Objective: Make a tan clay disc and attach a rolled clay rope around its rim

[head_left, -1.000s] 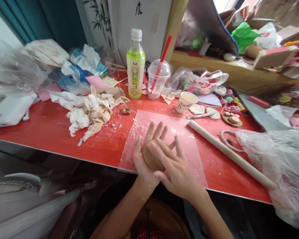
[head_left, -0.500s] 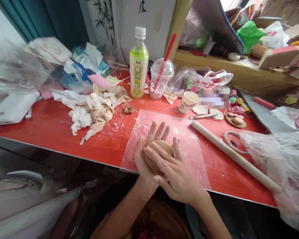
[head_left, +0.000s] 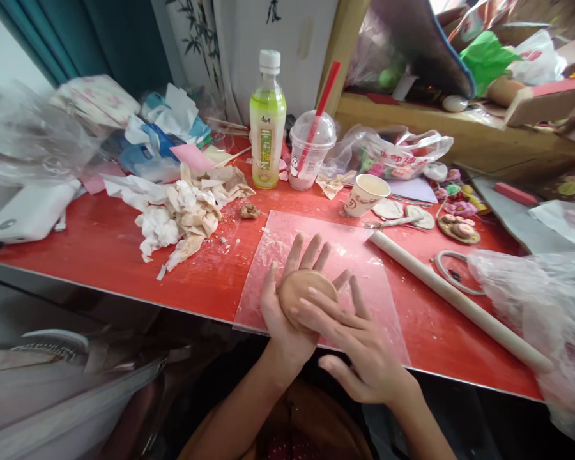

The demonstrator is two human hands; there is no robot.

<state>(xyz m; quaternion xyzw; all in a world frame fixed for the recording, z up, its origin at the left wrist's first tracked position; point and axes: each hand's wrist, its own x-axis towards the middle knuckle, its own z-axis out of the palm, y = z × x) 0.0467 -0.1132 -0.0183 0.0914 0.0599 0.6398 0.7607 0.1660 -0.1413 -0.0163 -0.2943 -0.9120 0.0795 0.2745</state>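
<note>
A flat, round tan clay disc point(head_left: 299, 295) rests on the palm of my left hand point(head_left: 280, 322), whose fingers stretch up beyond it and whose thumb stands at its left edge. My right hand point(head_left: 359, 345) is open, fingers spread, with the fingertips laid over the disc's right part. Both hands are above a clear plastic sheet point(head_left: 374, 287) on the red table point(head_left: 206, 281). The disc's lower right edge is hidden behind the right fingers.
A pale rolling tube point(head_left: 455, 297) lies to the right, beside a crumpled clear bag point(head_left: 517, 287). Behind are a paper cup point(head_left: 361, 201), a lidded cup point(head_left: 306, 163) with a red straw and a green drink bottle point(head_left: 267, 134). Crumpled tissues point(head_left: 182, 217) lie left.
My right hand has slid right and down across the disc, its fingers spreading wider, so more of the disc's face shows. My left hand still supports the disc in nearly the same place.
</note>
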